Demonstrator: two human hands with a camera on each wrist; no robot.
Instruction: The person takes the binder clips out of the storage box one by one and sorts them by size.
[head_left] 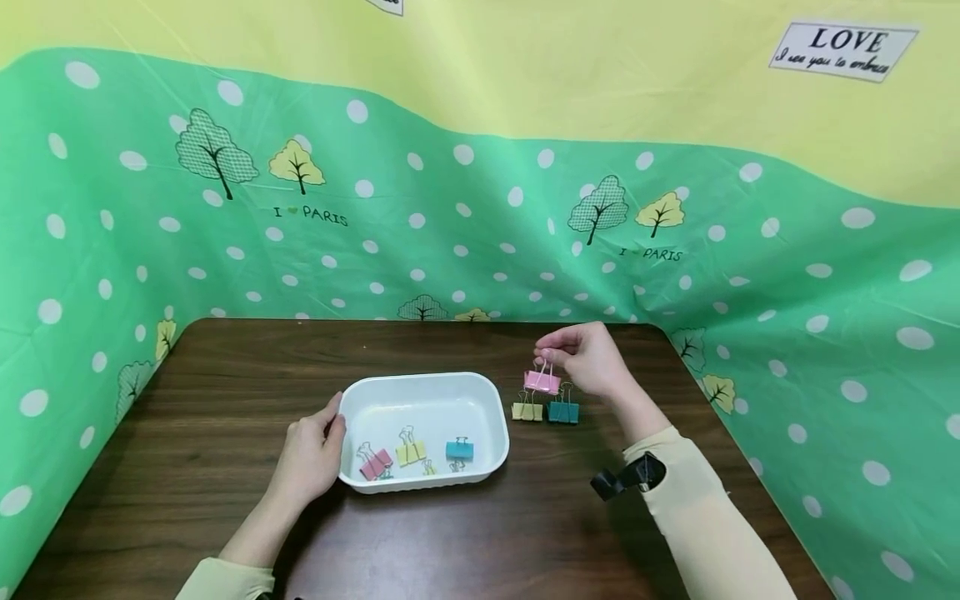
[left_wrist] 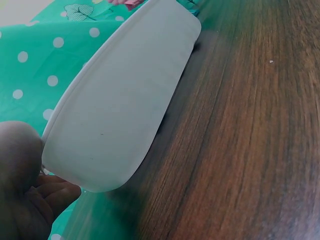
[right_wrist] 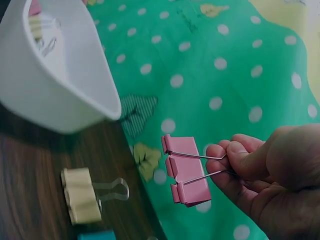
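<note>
My right hand [head_left: 588, 358] pinches a pink binder clip [head_left: 542, 382] by its wire handles, as the right wrist view also shows. Just under that clip, a yellow binder clip [head_left: 527, 412] and a teal binder clip [head_left: 563, 412] stand side by side on the table. My left hand [head_left: 313, 450] grips the left end of a white tray [head_left: 427, 381], thumb at the rim. Inside the tray lie a pink clip [head_left: 376, 464], a yellow clip [head_left: 411, 452], a blue clip [head_left: 460, 450] and several smaller clips along the near wall.
The brown wooden table [head_left: 450, 550] carries everything. A green and yellow printed cloth [head_left: 450, 208] hangs behind it and along both sides. A dark strap with a small device [head_left: 633, 475] is on the right wrist.
</note>
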